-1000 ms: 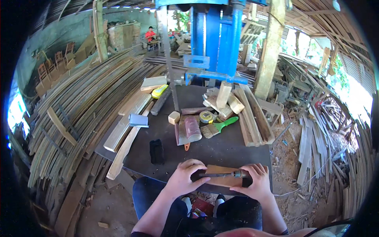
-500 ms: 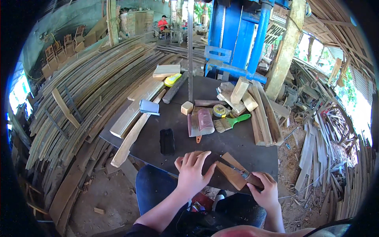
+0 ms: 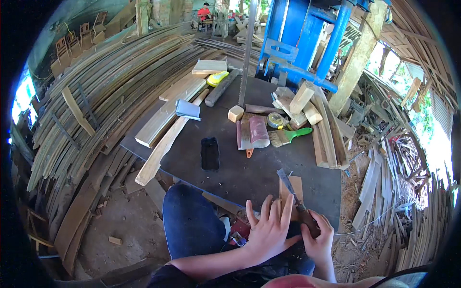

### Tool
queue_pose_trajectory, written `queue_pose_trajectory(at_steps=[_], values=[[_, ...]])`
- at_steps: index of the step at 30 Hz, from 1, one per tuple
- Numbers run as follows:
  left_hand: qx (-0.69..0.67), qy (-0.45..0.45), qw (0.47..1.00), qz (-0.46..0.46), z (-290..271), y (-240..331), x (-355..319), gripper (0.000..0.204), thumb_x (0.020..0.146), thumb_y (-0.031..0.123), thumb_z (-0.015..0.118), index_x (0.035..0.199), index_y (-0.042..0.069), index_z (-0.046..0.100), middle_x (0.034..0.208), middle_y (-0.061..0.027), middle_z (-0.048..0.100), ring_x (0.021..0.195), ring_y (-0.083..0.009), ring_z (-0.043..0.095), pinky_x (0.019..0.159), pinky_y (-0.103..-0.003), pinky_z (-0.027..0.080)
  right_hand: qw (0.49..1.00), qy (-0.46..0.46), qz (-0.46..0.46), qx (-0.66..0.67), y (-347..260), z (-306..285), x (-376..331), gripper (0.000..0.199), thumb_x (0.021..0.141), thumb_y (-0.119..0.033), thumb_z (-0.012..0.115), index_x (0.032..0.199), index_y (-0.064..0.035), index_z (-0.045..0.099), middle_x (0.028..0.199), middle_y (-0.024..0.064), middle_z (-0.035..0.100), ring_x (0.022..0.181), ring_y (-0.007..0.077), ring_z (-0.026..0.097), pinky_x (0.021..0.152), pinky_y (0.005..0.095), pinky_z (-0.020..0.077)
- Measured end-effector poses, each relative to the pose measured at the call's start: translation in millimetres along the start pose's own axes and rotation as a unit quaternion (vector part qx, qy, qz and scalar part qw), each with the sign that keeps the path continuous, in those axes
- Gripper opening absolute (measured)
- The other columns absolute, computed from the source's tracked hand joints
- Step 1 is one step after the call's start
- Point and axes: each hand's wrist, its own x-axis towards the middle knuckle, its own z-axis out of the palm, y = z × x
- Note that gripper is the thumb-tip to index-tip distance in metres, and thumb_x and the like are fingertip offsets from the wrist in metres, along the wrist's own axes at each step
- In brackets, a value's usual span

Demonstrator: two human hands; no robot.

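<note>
My right hand (image 3: 319,237) is closed round the brown handle of a chisel (image 3: 288,184). Its flat metal blade points away from me, tilted a little left, over a small flat wooden block (image 3: 297,185) near the table's front edge. My left hand (image 3: 270,229) is open, its fingers spread, just left of the chisel and partly in front of the block's near end. Whether its fingertips touch the block or the blade, I cannot tell. Left of the block, a shallow black tray (image 3: 210,154) lies on the dark table (image 3: 249,175).
A curled reddish sheet (image 3: 260,133), a tape measure (image 3: 275,120) and a green-handled brush (image 3: 290,137) lie mid-table. Wooden pieces (image 3: 168,113) line both sides. A vertical saw blade (image 3: 246,62) rises at the back beside a blue machine (image 3: 295,43). A person (image 3: 204,13) sits far off.
My left hand has moved right, close beside the chisel. The chisel and block have swung from slanting far left to pointing more directly away from me. The view has tilted down.
</note>
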Motion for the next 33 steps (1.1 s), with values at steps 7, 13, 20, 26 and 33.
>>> queue_pose_trajectory(at_steps=[7, 13, 20, 26, 33], values=[[-0.010, 0.016, 1.000, -0.021, 1, -9, 6, 0.128, 0.078, 0.071, 0.082, 0.170, 0.000, 0.030, 0.137, -0.0159, 0.061, 0.141, -0.0358, 0.054, 0.116, -0.083, 0.011, 0.997, -0.025, 0.034, 0.068, 1, 2, -2, 0.042, 0.091, -0.006, 0.078, 0.129, 0.0094, 0.069, 0.116, 0.0252, 0.075, 0.104, 0.0359, 0.076, 0.095, 0.0407, 0.0579], [0.007, 0.037, 0.999, -0.008, 10, -23, 13, 0.127, 0.077, 0.066, 0.085, 0.170, 0.001, 0.029, 0.136, -0.0134, 0.062, 0.139, -0.0314, 0.057, 0.117, -0.082, 0.014, 0.997, -0.040, -0.007, 0.059, 1, -1, 4, 0.042, 0.093, -0.010, 0.080, 0.129, 0.0094, 0.069, 0.113, 0.0238, 0.076, 0.103, 0.0354, 0.076, 0.093, 0.0403, 0.0584], [-0.020, -0.009, 1.000, -0.003, 3, -38, 20, 0.135, 0.074, 0.057, 0.093, 0.169, -0.005, 0.020, 0.139, -0.0147, 0.064, 0.137, -0.0328, 0.059, 0.115, -0.082, 0.022, 0.995, -0.055, -0.014, 0.087, -1, -2, 15, 0.042, 0.093, -0.010, 0.080, 0.129, 0.0078, 0.069, 0.113, 0.0247, 0.075, 0.103, 0.0410, 0.075, 0.089, 0.0428, 0.0594], [-0.036, -0.048, 0.998, 0.000, 5, -18, 44, 0.144, 0.073, 0.063, 0.091, 0.170, -0.006, 0.011, 0.142, -0.0239, 0.059, 0.140, -0.0401, 0.055, 0.114, -0.085, 0.024, 0.998, -0.047, -0.038, -0.019, 10, -26, 21, 0.043, 0.085, -0.004, 0.081, 0.127, -0.0009, 0.073, 0.116, 0.0207, 0.075, 0.103, 0.0405, 0.074, 0.092, 0.0468, 0.0579], [-0.040, -0.129, 0.991, 0.000, -9, -65, 60, 0.127, 0.078, 0.038, 0.089, 0.169, -0.009, 0.014, 0.147, -0.0245, 0.058, 0.142, -0.0426, 0.051, 0.124, -0.067, 0.030, 0.982, -0.079, -0.086, -0.145, 22, -36, 52, 0.045, 0.084, -0.006, 0.079, 0.128, -0.0141, 0.075, 0.119, 0.0095, 0.076, 0.111, 0.0346, 0.070, 0.099, 0.0465, 0.0494]])
